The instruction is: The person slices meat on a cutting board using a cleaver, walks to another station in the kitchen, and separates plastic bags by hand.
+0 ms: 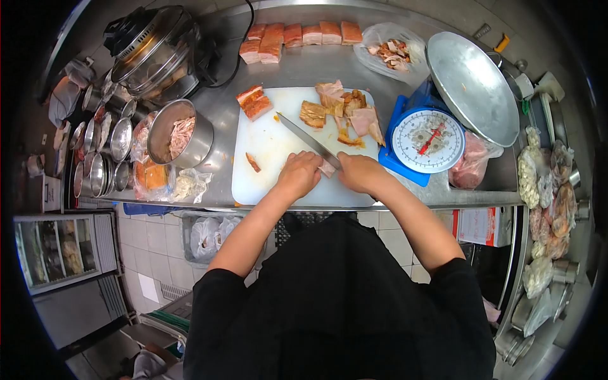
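My right hand is wrapped round the handle of a kitchen knife, its blade pointing to the far left over the white cutting board. Beside it, my left hand is closed, fingertips curled down on a small piece of pork near the blade; most of that piece is hidden. A crispy pork belly chunk lies at the board's far left corner, and a small browned strip nearer me. Cut pieces and fatty trimmings are heaped at the far right.
Several pork belly blocks line the back of the steel counter. Right of the board stand a blue dial scale with a tilted metal pan and a bag of scraps. Left are a steel pot and a glass-bowl cooker.
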Available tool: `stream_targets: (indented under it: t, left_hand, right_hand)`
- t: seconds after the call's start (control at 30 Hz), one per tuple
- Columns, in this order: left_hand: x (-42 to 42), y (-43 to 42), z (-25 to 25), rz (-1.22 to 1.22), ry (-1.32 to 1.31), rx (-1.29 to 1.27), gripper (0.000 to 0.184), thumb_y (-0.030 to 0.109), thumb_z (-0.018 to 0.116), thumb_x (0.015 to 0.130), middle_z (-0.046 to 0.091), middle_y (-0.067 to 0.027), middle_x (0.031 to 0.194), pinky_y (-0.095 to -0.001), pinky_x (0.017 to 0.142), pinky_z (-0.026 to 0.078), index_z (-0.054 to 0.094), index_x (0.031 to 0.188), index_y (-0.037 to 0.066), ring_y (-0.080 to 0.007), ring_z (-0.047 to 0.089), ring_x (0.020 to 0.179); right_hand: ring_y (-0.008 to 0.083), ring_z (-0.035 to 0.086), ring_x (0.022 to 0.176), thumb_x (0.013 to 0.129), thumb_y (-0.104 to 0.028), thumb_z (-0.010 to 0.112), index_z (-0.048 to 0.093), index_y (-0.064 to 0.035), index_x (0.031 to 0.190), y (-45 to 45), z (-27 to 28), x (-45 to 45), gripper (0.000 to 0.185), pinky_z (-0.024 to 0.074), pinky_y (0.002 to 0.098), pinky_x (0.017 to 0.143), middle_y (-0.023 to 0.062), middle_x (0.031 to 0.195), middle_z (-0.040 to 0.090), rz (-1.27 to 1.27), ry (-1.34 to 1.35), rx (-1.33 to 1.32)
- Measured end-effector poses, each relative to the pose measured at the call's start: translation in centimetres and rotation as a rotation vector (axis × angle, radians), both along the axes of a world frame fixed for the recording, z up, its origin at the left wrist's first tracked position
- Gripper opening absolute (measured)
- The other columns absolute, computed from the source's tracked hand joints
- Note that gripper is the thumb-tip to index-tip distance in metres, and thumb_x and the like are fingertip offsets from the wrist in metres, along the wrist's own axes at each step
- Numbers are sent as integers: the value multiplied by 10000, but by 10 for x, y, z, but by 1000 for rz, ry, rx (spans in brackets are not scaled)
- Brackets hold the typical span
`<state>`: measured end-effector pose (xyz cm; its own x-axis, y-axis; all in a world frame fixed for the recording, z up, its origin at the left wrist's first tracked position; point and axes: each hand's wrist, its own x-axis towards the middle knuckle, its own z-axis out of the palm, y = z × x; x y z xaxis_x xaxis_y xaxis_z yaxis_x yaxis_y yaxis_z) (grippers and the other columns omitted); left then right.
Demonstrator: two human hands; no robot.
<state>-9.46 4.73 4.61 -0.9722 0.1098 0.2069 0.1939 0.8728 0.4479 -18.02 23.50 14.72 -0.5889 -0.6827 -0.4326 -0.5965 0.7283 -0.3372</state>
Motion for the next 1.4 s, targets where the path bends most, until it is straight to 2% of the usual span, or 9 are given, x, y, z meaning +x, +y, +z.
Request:
stream_targets:
  t: [0.27,0.37,0.47,0.57,0.73,0.87,1.2,1.33,1.4]
  left_hand:
    - [4,1,-3,14,3,9,212,82,742,798,654,-78,968,-440,852,449,667,996,88,-296,621,993]
    - [2,1,-2,11,44,21,186,85,737,796,645,-69,955,-435,855,441,662,966,93,-285,616,992]
    - [5,2,-7,34,64,38,163,89,732,795,636,-58,943,-432,857,434,660,941,99,-273,611,991]
    - [4,3,-6,39,81,40,158,90,731,797,634,-56,943,-430,857,429,660,938,100,-270,610,988]
    - [7,2,-10,35,72,30,156,92,724,800,631,-53,940,-428,855,422,655,940,102,-268,608,981]
    - [2,3,-7,48,134,48,155,89,717,802,628,-55,934,-426,851,417,647,940,104,-269,605,972]
    - [12,4,-15,69,247,56,136,86,736,807,637,-33,926,-404,864,419,659,916,114,-249,611,953]
    - [10,4,-14,73,226,82,127,89,735,805,633,-33,919,-402,858,417,662,905,114,-248,611,953]
    - [9,2,-16,58,235,76,112,95,728,810,627,-35,909,-401,848,415,667,902,114,-249,609,946]
  right_hand:
    - [423,705,1032,915,-132,549,589,18,1222,-5,-18,2,344,537,513,915,277,1062,727,-35,-14,-20]
    - [429,701,1035,912,-141,558,588,17,1241,-1,3,-5,366,534,512,928,282,1068,724,0,-69,29]
    - [459,694,967,913,-185,618,573,27,1140,4,-17,7,313,534,541,871,300,986,714,10,-16,-33]
    - [435,697,1032,913,-180,582,603,17,1207,-7,-21,4,355,528,515,928,288,1062,721,-71,-51,-66]
    - [439,696,1021,928,-212,587,596,18,1214,-1,17,4,367,527,525,931,292,1064,719,2,-120,46]
    - [459,694,969,935,-211,619,560,30,1145,-4,-45,6,324,534,538,879,289,1012,718,-78,-18,-127]
    - [440,710,958,904,-174,589,535,13,1165,11,-28,23,326,543,527,864,280,974,727,-88,42,-101]
    - [445,710,953,902,-168,590,526,22,1197,11,12,14,356,543,532,860,284,978,726,7,-7,-16]
    - [446,709,954,904,-169,591,523,25,1208,11,9,23,367,542,536,862,286,978,725,35,-26,-7]
